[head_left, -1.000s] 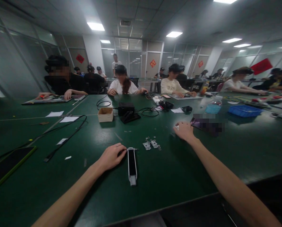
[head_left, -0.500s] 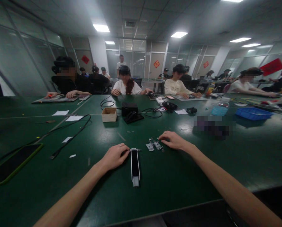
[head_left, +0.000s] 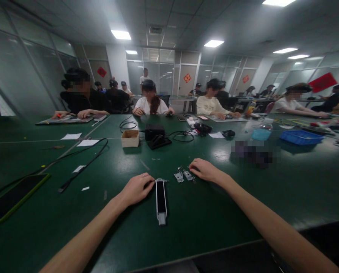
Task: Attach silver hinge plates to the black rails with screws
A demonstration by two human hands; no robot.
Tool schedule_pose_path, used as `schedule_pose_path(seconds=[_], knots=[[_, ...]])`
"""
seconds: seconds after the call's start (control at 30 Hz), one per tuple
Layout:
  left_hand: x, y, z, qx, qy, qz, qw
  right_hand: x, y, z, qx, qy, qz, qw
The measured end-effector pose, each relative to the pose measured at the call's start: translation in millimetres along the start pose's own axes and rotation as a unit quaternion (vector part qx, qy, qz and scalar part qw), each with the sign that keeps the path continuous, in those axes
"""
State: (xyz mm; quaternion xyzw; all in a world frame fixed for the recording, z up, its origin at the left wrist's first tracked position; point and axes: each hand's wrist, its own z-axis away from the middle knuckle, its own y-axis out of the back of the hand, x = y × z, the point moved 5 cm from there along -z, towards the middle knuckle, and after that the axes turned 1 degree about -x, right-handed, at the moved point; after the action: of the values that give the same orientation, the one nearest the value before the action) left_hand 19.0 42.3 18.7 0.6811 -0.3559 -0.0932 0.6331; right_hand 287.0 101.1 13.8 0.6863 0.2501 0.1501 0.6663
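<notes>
On the green tabletop lies a long, narrow piece with a white frame and a black middle (head_left: 161,199); a pale grey block sticks out of its near end. A thin metal pin (head_left: 166,181) crosses its far end. My left hand (head_left: 137,188), wearing a ring, is closed with its fingertips pinched at the pin's left end. Two small metal brackets (head_left: 179,177) and several tiny rings or nuts lie to the right. Beside them, my right hand (head_left: 205,170) has its fingers curled together at the far edge of this group; whatever they grip is too small to make out.
Ahead stand a small cardboard box (head_left: 130,138) and a black device (head_left: 155,132) with cables. A blue tray (head_left: 301,137) is at the right, a green-edged black phone-like slab (head_left: 18,197) at the left. A black cable (head_left: 84,165) runs along the left. Several people sit across the table.
The view has shifted slightly, so everything sits a little further left. Both hands keep nearly the same place against the parts. A person across has drawn a hand in slightly.
</notes>
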Motion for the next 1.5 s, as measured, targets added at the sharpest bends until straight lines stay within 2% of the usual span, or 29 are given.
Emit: schedule_pose_path(seconds=[0.27, 0.5, 0.77, 0.97, 1.23, 1.3, 1.4, 1.5], knots=[[0, 1.2, 0, -0.005, -0.001, -0.001, 1.0, -10, 5, 1, -0.012, -0.015, 0.031, 0.999], [2, 2.6, 0, -0.002, -0.003, -0.003, 1.0, -9, 10, 5, -0.046, -0.025, 0.021, 0.998], [-3, -0.7, -1, -0.002, -0.013, -0.004, 1.0, -13, 11, 2, -0.068, -0.063, 0.046, 0.995], [-3, -1.5, 0, 0.001, -0.009, 0.002, 1.0, -21, 10, -1, -0.045, -0.072, 0.065, 0.994], [1, -0.9, 1, 0.008, -0.003, -0.019, 1.0, -14, 8, -1, 0.015, -0.081, 0.073, 0.994], [2, -0.1, 1, 0.012, -0.003, -0.024, 1.0, -25, 12, -2, 0.061, -0.071, 0.055, 0.994], [4, 0.1, 1, 0.006, -0.005, -0.038, 0.999, -58, 12, -2, 0.15, -0.005, -0.039, 0.988], [6, 0.3, 2, 0.007, -0.016, -0.06, 0.998, -91, 1, -2, 0.157, 0.05, -0.118, 0.979]])
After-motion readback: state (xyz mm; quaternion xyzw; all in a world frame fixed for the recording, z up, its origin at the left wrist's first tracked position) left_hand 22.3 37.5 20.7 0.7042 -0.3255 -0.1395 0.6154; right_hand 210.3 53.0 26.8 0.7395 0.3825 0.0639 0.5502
